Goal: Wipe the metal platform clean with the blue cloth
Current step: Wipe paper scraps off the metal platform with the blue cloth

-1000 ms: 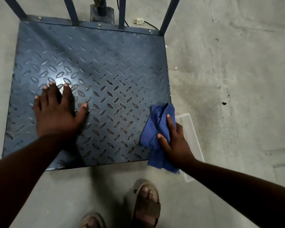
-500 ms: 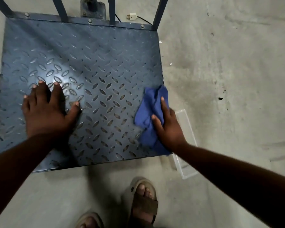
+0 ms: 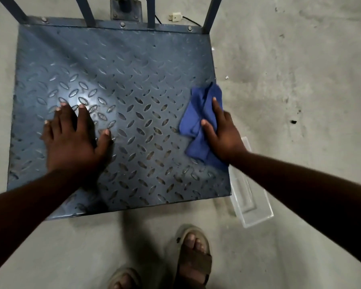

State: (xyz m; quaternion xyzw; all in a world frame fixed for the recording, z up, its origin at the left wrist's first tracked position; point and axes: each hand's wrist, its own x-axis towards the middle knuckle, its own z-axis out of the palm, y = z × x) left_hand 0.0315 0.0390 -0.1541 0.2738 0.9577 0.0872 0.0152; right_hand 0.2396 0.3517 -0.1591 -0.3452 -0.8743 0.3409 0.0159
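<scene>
The metal platform [image 3: 133, 76] is a blue-grey plate with a raised diamond tread, lying low on the concrete floor. A crumpled blue cloth [image 3: 198, 113] rests on its right edge, about halfway along. My right hand [image 3: 223, 134] presses on the cloth, fingers spread over it and pointing away from me. My left hand [image 3: 73, 138] lies flat on the left half of the plate, fingers apart, holding nothing. Part of the cloth is hidden under my right palm.
Blue upright bars [image 3: 86, 11] and a bolted post base [image 3: 125, 7] rise along the platform's far edge. A white plug with a black cord [image 3: 176, 17] lies behind it. A clear plastic tray [image 3: 252, 203] sits on the floor at the near right corner. Sandalled feet [image 3: 192, 255] stand below.
My right hand has slid the blue cloth away from me along the platform's right edge, from the near corner toward the middle. My left hand stays flat in the same spot.
</scene>
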